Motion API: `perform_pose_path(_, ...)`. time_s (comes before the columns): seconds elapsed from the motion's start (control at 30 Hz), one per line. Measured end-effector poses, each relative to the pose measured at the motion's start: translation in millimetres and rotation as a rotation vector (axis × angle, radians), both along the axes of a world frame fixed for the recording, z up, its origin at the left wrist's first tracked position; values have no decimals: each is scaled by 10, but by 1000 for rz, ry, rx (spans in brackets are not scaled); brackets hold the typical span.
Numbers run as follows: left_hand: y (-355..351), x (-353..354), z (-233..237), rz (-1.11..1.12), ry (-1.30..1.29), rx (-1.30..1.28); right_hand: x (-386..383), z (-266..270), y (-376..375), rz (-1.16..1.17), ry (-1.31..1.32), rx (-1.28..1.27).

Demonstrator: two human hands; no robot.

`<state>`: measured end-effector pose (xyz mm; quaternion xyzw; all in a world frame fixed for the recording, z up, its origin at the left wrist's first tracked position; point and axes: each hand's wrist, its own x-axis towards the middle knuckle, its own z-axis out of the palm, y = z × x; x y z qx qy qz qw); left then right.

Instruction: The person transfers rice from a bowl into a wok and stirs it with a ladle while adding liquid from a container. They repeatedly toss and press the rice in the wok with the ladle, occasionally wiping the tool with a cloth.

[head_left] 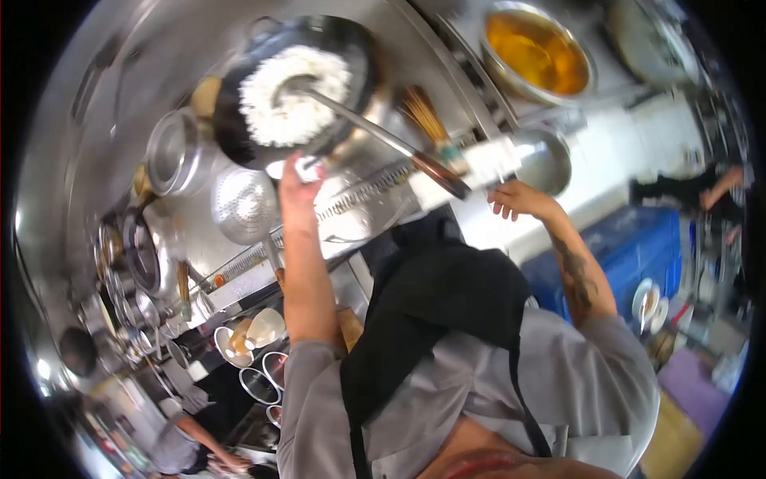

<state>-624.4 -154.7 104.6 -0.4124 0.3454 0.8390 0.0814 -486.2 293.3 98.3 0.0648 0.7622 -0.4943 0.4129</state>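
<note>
A black wok (227, 120) holds white rice (271, 88), with the bowl of a ladle (363, 122) resting in the rice. My left hand (299, 188) is closed at the wok's near edge, gripping it with a pale cloth (309, 168). The ladle's wooden handle slants toward my right side, apart from both hands. My right hand (520, 199) is just beyond the handle's end, beside a metal bowl (554, 168). Its fingers are curled near a thin pale edge; blur hides what they hold, if anything.
A perforated skimmer (243, 203) and a metal pot (171, 152) lie left of the wok. A bamboo brush (423, 116) stands on its right. Farther right is a basin of orange liquid (538, 52). Other people work at the lower left (179, 439) and far right (722, 191).
</note>
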Motion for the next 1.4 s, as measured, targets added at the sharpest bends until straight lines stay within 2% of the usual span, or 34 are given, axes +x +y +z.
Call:
perform_pose_path(0.07, -140, -100, -303, -16, -25, 118, 343, -943, 230, -14, -51, 168)
perform_pose_path(0.1, -176, -105, -371, -36, 4, 104, 458, -1484, 344, -135, -42, 68)
perform_pose_path(0.13, -198, -80, -387, -47, 45, 93, 476, -1783, 293, -273, -67, 84)
perform_pose_path(0.23, -177, -13, -291, -121, 110, 143, 426, -2343, 105, -595, -28, -133)
perform_pose_path(0.27, -182, -1, -280, -146, 134, 166, 376, -2593, 31, -561, -17, -160)
perform_pose_path(0.3, -176, 41, -285, -192, 214, 121, 285, -2619, -139, -667, -84, -141)
perform_pose_path(0.33, -188, 40, -321, -220, 234, 183, 234, -2683, -302, -763, -154, -125)
perform_pose_path(0.4, -252, 48, -332, -255, 287, 298, 194, -2803, -499, -729, -147, -107)
perform_pose_path(0.5, -208, 89, -311, -236, 273, 189, -28, -3008, -805, -648, -50, -67)
perform_pose_path(0.57, -143, 125, -291, -226, 276, 177, -19, -3256, -886, -687, 6, -66)
perform_pose_path(0.63, -126, 143, -318, -262, 326, 186, -51, -3296, -887, -560, -25, 31)
perform_pose_path(0.77, -115, 154, -357, -296, 330, 237, -36, -3096, -887, -678, -69, 52)
perform_pose_path(0.97, -35, 177, -295, -307, 349, 265, 98, -3492, -967, -772, -70, -31)
perform_pose_path(1.4, -37, 167, -293, -276, 351, 300, 78, -3389, -973, -663, -35, 17)
